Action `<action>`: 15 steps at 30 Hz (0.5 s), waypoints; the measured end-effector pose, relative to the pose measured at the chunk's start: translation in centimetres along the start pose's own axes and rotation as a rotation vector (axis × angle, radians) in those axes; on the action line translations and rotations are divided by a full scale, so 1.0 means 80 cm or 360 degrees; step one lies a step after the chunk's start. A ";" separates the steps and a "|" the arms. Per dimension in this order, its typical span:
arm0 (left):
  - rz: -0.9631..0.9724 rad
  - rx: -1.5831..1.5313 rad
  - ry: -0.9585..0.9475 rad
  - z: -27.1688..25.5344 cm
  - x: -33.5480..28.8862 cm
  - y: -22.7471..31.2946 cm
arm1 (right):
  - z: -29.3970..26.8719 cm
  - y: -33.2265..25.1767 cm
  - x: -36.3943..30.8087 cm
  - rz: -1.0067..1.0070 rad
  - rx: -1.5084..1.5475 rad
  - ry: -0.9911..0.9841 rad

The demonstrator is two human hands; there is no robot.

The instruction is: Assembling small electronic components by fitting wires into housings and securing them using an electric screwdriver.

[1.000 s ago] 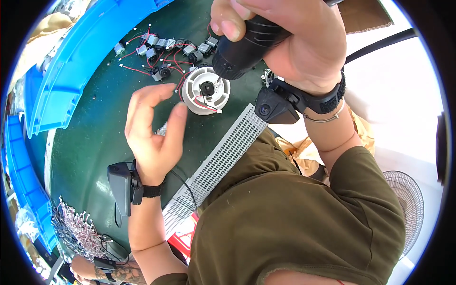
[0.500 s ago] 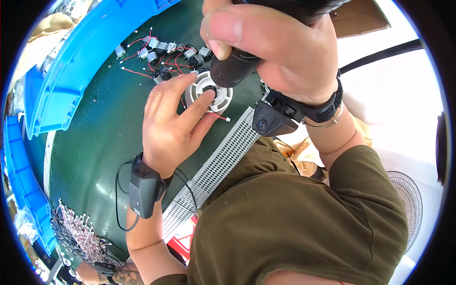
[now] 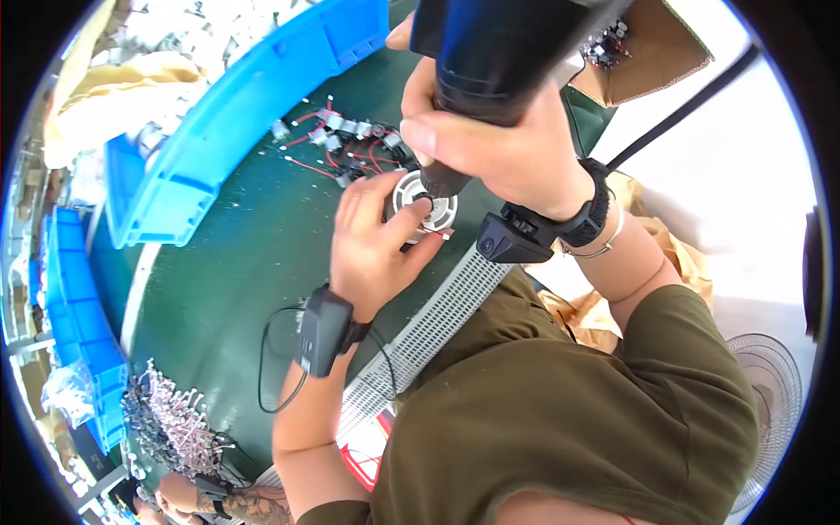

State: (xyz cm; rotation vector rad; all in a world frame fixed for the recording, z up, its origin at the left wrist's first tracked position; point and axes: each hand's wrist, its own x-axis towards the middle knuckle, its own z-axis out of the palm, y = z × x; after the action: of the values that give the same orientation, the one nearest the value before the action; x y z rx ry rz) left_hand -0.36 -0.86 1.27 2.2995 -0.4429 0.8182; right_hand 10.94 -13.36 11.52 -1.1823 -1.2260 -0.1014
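Observation:
My right hand [image 3: 525, 166] is wrapped round a black electric screwdriver [image 3: 486, 74], which points down. Its lower end meets or hovers just over a round white plastic housing [image 3: 445, 215]; the bit itself is hidden. My left hand [image 3: 372, 245] grips that housing at its edge on the green table, with one finger pressed on a small black part [image 3: 425, 200] at its centre. A short red wire with a white plug [image 3: 446, 234] sticks out beside the housing, near my left thumb.
Several small motors with red wires [image 3: 350, 131] lie beyond the housing. Blue bins [image 3: 254, 114] line the table's far left. A wire bundle [image 3: 179, 416] and another person's tattooed arm [image 3: 254, 506] are at lower left. A cardboard box [image 3: 652, 52] stands at upper right.
The whole view has shifted, so table and hands appear farther right and lower. The screwdriver looks more upright; both hands keep their holds.

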 end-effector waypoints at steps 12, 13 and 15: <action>-0.1188 0.1637 -0.0104 -0.252 -0.145 -0.094 | -0.014 -0.032 0.036 0.0670 0.0276 0.0216; -0.1031 0.2066 -0.0085 -0.249 -0.140 -0.090 | -0.012 -0.027 0.036 0.0671 0.0283 0.0214; -0.0479 0.1818 0.0240 -0.205 -0.072 -0.065 | -0.008 -0.011 0.027 0.0560 -0.0083 0.0332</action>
State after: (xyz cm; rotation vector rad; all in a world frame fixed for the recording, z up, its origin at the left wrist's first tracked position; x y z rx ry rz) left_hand -9.26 14.60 4.82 3.1348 0.6089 1.2695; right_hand 11.72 -13.14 13.80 -1.3796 -0.8245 0.0066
